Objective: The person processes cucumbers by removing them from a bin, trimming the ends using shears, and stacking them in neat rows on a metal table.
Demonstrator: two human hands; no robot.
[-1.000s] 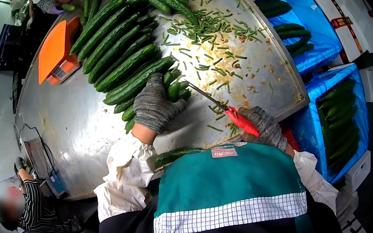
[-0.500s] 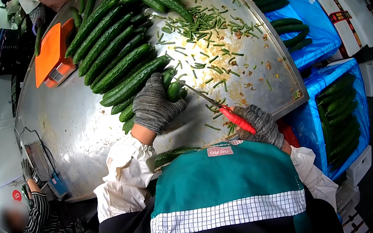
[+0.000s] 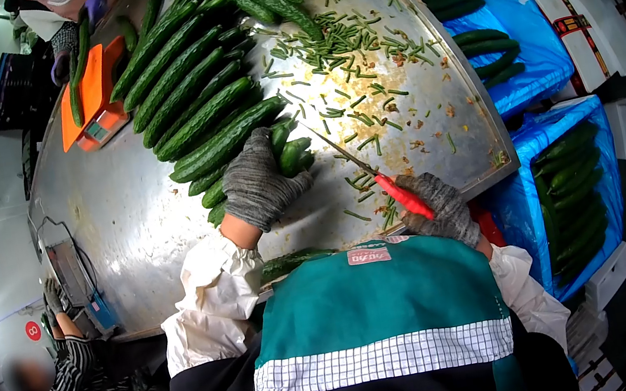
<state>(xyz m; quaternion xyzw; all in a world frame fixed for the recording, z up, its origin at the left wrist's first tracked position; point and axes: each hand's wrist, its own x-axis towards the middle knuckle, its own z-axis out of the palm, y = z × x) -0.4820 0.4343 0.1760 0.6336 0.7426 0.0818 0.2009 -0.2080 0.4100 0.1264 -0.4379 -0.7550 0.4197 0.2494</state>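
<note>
My left hand [image 3: 256, 179], in a grey knit glove, lies over the near end of a row of cucumbers [image 3: 203, 120]. Its fingers curl over a cucumber [image 3: 291, 156] whose end shows past the knuckles; the fingertips are partly hidden, and the thumb sticks out to the right. My right hand [image 3: 443, 210], gloved too, is closed round the red handle of a knife [image 3: 404, 196]. The thin dark blade points up and left, its tip a little right of the cucumber ends and apart from them. Many short green stem pieces [image 3: 329, 46] are scattered over the metal table [image 3: 142, 225].
Blue-lined crates with cucumbers [image 3: 572, 192] stand at the right, beside stacked white boxes [image 3: 588, 21]. An orange scale [image 3: 97, 108] bears a cucumber, with another person's gloved hand [image 3: 64, 51] near it. A second person [image 3: 79, 362] is at lower left. One cucumber [image 3: 291, 261] lies by my apron.
My left thumb has moved away from the cucumber ends. The knife has shifted slightly, its tip a bit higher. At the scale, the other person's cucumber has come down onto the orange plate.
</note>
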